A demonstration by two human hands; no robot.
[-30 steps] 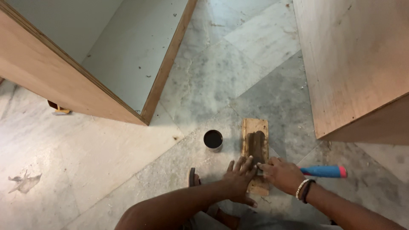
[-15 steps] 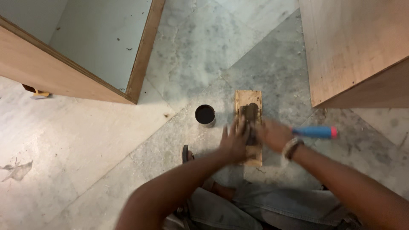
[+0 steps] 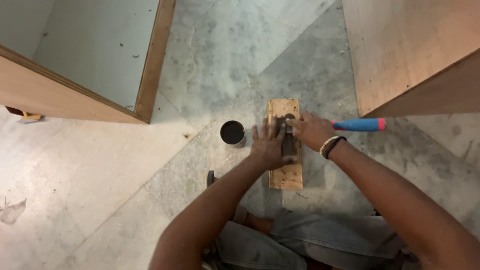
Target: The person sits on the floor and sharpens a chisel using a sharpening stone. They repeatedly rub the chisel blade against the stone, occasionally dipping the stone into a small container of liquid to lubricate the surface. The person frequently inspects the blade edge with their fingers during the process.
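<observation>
Denim-clad knees [image 3: 310,240] fill the bottom of the frame as a person crouches over a grey stone floor [image 3: 210,65]. Just ahead, a small wooden block [image 3: 285,176] lies flat on the floor, its near end bare. The left hand [image 3: 269,147] is pressed down on the block's left side, fingers spread wide and flat, pinning a dark metal piece [image 3: 288,142] against the wood. The right hand [image 3: 312,131] is curled around a tool with a blue handle and pink end [image 3: 361,124] that sticks out to the right; its head is covered by the fingers and cannot be made out. A beaded bracelet [image 3: 330,146] circles the right wrist. Just left of the block stands a small round tin of dark liquid [image 3: 233,133], apart from the left hand. Farther off, a plywood cabinet panel [image 3: 415,50] stands at right and an open plywood box with a pale lining [image 3: 100,55] at left.
</observation>
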